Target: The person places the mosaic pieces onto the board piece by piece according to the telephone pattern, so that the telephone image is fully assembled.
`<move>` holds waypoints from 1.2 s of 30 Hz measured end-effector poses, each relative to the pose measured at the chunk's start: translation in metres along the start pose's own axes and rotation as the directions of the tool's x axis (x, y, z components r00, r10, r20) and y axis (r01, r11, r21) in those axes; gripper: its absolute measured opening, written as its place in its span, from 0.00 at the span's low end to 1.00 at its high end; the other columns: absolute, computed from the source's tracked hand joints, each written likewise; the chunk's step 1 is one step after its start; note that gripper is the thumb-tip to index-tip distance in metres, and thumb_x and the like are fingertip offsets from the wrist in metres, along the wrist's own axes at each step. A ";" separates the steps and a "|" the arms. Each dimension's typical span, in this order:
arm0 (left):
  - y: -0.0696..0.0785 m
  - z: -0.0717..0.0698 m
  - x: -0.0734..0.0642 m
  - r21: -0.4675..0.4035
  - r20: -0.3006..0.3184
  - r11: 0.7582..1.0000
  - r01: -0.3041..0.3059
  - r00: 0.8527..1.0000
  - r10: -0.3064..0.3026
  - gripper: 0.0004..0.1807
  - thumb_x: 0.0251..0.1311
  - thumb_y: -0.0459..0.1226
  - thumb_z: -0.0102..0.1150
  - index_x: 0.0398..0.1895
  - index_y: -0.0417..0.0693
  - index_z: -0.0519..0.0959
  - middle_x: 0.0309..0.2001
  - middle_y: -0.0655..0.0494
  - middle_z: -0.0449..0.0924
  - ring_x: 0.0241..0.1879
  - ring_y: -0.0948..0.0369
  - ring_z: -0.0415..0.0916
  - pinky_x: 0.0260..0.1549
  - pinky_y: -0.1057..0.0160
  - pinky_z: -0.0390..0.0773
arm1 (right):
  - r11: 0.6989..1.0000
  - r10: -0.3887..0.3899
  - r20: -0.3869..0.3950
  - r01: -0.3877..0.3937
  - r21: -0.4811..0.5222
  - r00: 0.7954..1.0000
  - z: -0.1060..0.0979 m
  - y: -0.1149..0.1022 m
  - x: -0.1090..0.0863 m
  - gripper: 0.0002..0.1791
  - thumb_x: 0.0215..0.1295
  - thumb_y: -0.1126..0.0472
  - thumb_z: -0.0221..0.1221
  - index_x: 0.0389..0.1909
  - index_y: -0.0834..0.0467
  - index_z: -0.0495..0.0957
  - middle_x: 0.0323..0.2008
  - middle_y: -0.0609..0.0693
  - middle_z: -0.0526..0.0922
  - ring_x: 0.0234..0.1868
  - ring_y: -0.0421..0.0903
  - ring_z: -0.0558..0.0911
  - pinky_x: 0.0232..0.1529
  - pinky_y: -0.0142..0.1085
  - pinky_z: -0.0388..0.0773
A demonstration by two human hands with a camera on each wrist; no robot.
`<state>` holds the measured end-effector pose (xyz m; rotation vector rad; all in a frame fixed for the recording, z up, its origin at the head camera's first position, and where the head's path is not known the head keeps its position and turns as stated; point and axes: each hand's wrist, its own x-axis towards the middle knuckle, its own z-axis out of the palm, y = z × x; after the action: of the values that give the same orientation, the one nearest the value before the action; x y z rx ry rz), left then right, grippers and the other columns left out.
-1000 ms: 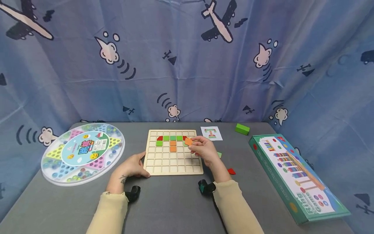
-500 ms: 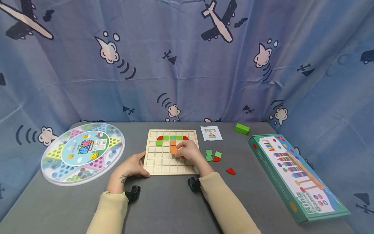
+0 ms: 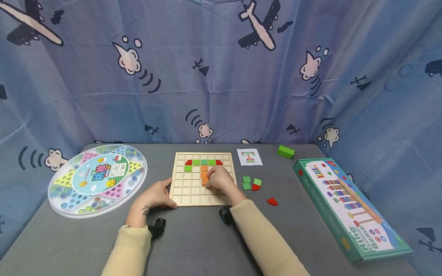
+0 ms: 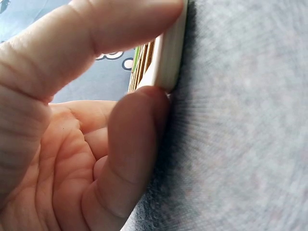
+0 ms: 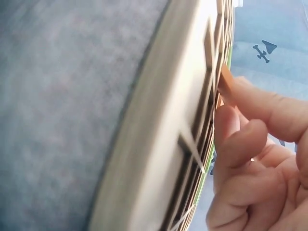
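Note:
A wooden grid board (image 3: 217, 194) lies flat on the grey table, with red, green and orange tiles in its upper cells. My left hand (image 3: 155, 194) holds the board's near left corner by its edges between thumb and finger; the left wrist view shows this board corner (image 4: 168, 57) close up. My right hand (image 3: 221, 180) reaches over the board and pinches an orange tile (image 3: 204, 181) at the foot of the orange column. In the right wrist view the orange tile (image 5: 226, 83) stands tilted against the grid, partly covered by fingertips.
Right of the board lie several loose green tiles (image 3: 246, 186) and red quarter-round tiles (image 3: 272, 201). Beyond them are a pattern card (image 3: 249, 157) and a green block (image 3: 285, 151). A marble game board (image 3: 59, 207) is at left, a green game box (image 3: 324, 214) at right.
My right hand has carried the orange tile left from above the board's right side to below the other orange tiles, uncovering the loose tiles. My left hand has stayed at the corner.

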<state>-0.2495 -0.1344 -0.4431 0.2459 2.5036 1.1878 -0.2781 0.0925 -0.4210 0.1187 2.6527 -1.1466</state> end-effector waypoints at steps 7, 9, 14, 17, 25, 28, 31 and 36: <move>0.002 0.001 0.000 -0.002 0.002 1.000 -0.007 1.000 0.007 0.56 0.29 0.30 0.72 0.69 0.36 0.55 0.17 0.52 0.71 0.13 0.62 0.66 0.16 0.64 0.69 | 0.998 -0.003 -0.006 0.002 -0.063 1.000 0.001 -0.001 -0.001 0.14 0.42 0.70 0.68 0.33 0.60 0.79 0.25 0.50 0.76 0.20 0.43 0.70 0.21 0.33 0.66; 0.002 0.001 0.000 0.003 0.004 1.000 -0.011 1.000 0.011 0.55 0.29 0.30 0.72 0.69 0.36 0.55 0.18 0.51 0.72 0.14 0.62 0.66 0.16 0.64 0.70 | 0.996 -0.021 -0.001 0.021 -0.081 1.000 -0.003 -0.002 -0.004 0.15 0.43 0.69 0.67 0.35 0.60 0.80 0.32 0.52 0.79 0.26 0.46 0.73 0.26 0.34 0.70; 0.003 0.002 0.000 0.006 0.005 1.000 0.005 1.000 -0.005 0.55 0.30 0.30 0.72 0.69 0.36 0.55 0.18 0.51 0.72 0.14 0.62 0.67 0.16 0.65 0.69 | 0.998 -0.066 -0.014 0.066 -0.014 0.998 -0.029 0.002 -0.014 0.18 0.48 0.65 0.65 0.44 0.62 0.80 0.45 0.56 0.79 0.40 0.50 0.76 0.39 0.41 0.74; 0.003 0.002 0.000 0.002 0.010 1.000 0.008 1.000 -0.008 0.55 0.30 0.30 0.72 0.69 0.36 0.55 0.18 0.51 0.72 0.14 0.62 0.67 0.16 0.65 0.69 | 0.993 -0.076 -0.036 0.079 0.087 0.996 -0.053 0.012 -0.023 0.21 0.51 0.64 0.64 0.48 0.63 0.78 0.38 0.56 0.79 0.34 0.49 0.76 0.37 0.42 0.75; 0.002 0.002 0.001 0.000 0.012 1.000 0.001 1.000 -0.001 0.56 0.31 0.30 0.72 0.69 0.34 0.54 0.18 0.51 0.72 0.14 0.62 0.66 0.16 0.65 0.69 | 0.987 -0.014 -0.115 0.032 0.155 0.993 -0.113 0.061 -0.052 0.23 0.53 0.65 0.62 0.51 0.67 0.73 0.26 0.51 0.76 0.25 0.45 0.71 0.26 0.36 0.69; 0.001 0.001 0.002 -0.010 0.001 1.000 0.001 1.000 -0.001 0.56 0.30 0.30 0.73 0.69 0.34 0.54 0.18 0.51 0.73 0.14 0.62 0.66 0.16 0.65 0.69 | 0.995 0.021 -0.088 -0.013 0.096 0.996 -0.127 0.081 -0.059 0.24 0.53 0.63 0.62 0.52 0.68 0.72 0.28 0.51 0.76 0.28 0.45 0.72 0.32 0.38 0.72; 0.001 0.000 0.001 -0.015 -0.006 1.000 -0.014 1.000 0.014 0.55 0.30 0.30 0.72 0.69 0.33 0.55 0.18 0.51 0.73 0.14 0.62 0.67 0.16 0.65 0.69 | 0.998 0.048 -0.052 -0.046 0.050 0.997 -0.137 0.095 -0.063 0.24 0.54 0.62 0.62 0.51 0.68 0.73 0.32 0.54 0.76 0.32 0.47 0.73 0.35 0.39 0.72; 0.000 0.000 -0.001 -0.013 -0.001 0.999 -0.036 0.999 0.036 0.54 0.31 0.30 0.72 0.68 0.32 0.55 0.18 0.51 0.73 0.14 0.62 0.67 0.16 0.64 0.70 | 0.993 0.106 -0.005 -0.106 -0.059 0.994 -0.141 0.109 -0.063 0.20 0.52 0.60 0.65 0.43 0.66 0.75 0.34 0.55 0.75 0.34 0.49 0.72 0.33 0.37 0.69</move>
<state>-0.2490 -0.1347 -0.4425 0.2880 2.5010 1.2180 -0.2258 0.2716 -0.3889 0.2469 2.6442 -1.0335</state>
